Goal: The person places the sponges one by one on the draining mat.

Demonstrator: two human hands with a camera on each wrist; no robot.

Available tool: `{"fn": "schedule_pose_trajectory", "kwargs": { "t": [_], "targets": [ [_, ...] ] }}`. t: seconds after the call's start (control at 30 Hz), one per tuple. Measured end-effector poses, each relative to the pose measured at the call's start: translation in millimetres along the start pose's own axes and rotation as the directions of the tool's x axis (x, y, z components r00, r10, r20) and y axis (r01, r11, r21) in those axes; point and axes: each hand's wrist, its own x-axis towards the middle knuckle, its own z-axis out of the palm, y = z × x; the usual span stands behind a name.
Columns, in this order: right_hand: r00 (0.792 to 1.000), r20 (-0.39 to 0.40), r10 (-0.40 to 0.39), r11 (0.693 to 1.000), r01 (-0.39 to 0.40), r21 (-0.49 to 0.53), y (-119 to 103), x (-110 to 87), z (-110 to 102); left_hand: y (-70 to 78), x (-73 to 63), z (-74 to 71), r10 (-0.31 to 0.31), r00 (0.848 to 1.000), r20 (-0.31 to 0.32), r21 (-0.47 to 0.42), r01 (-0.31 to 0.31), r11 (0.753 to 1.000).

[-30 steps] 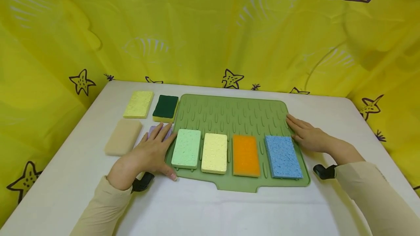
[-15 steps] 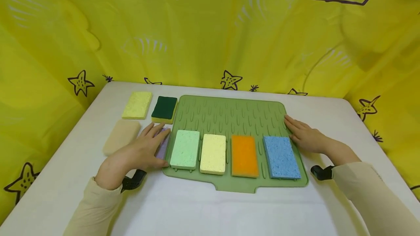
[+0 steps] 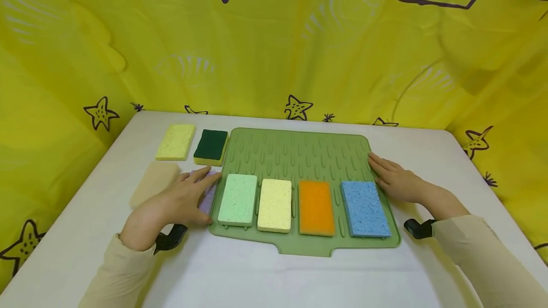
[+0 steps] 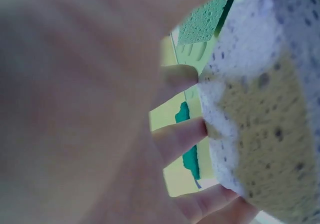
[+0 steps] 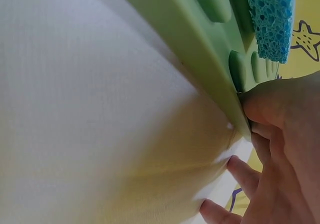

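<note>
My left hand (image 3: 173, 203) spans a purple sponge (image 3: 207, 197) beside the mat's left edge, thumb toward the near end and fingers toward the far end. In the left wrist view its fingertips (image 4: 192, 131) meet the side of the pale, pored sponge (image 4: 270, 119). My right hand (image 3: 398, 179) rests along the right edge of the green ridged mat (image 3: 299, 153), fingers extended. The right wrist view has the thumb (image 5: 260, 101) at the mat's rim. On the mat lie a mint sponge (image 3: 238, 199), a cream sponge (image 3: 275, 205), an orange sponge (image 3: 316, 207) and a blue sponge (image 3: 365, 208).
Left of the mat are a yellow sponge (image 3: 175, 141), a sponge with a dark green scouring top (image 3: 211, 145) and a beige sponge (image 3: 155, 183) partly behind my left hand. A yellow patterned curtain (image 3: 265, 51) surrounds the white table (image 3: 274, 282).
My left hand has shifted left, its thumb drawing back from in front of the mat to the purple sponge's near end. My right hand stays at the mat's edge. The head view has tipped slightly.
</note>
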Motion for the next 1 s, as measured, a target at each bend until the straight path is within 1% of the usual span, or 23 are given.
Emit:
{"fn": "schedule_pose_trajectory", "kwargs": {
  "t": [0.1,0.23,0.37,0.47,0.67,0.87,1.0],
  "targets": [
    [1.0,0.001,0.002,1.0,-0.002,-0.001,-0.9,1.1,0.8,-0.2,0.9,-4.2,0.003,1.0,0.026,0.012,-0.004,1.0],
    [1.0,-0.002,-0.002,1.0,0.002,-0.009,-1.2,1.8,1.3,-1.1,0.9,-9.1,0.024,0.999,0.021,0.028,-0.025,0.999],
    [1.0,-0.005,-0.008,1.0,0.008,-0.012,-1.9,1.6,0.9,-2.7,0.6,-11.6,0.054,0.998,-0.016,0.027,-0.053,0.998],
    [1.0,-0.009,-0.005,1.0,0.005,-0.013,-2.4,0.8,1.0,-3.4,0.0,-14.1,0.062,0.997,-0.043,0.016,-0.062,0.998],
    [1.0,-0.019,0.003,1.0,-0.003,-0.013,-2.2,-1.8,3.9,-3.0,-1.1,-20.1,0.071,0.995,-0.064,0.001,-0.071,0.997],
    [0.999,-0.036,-0.019,0.999,0.018,-0.04,-1.1,-1.9,5.0,0.3,1.7,-26.5,0.107,0.987,-0.12,0.011,-0.106,0.994],
    [0.999,-0.041,-0.021,0.999,0.019,-0.048,-1.1,-0.5,3.9,5.4,5.9,-31.5,0.128,0.982,-0.143,0.012,-0.127,0.992]
  ]
}}
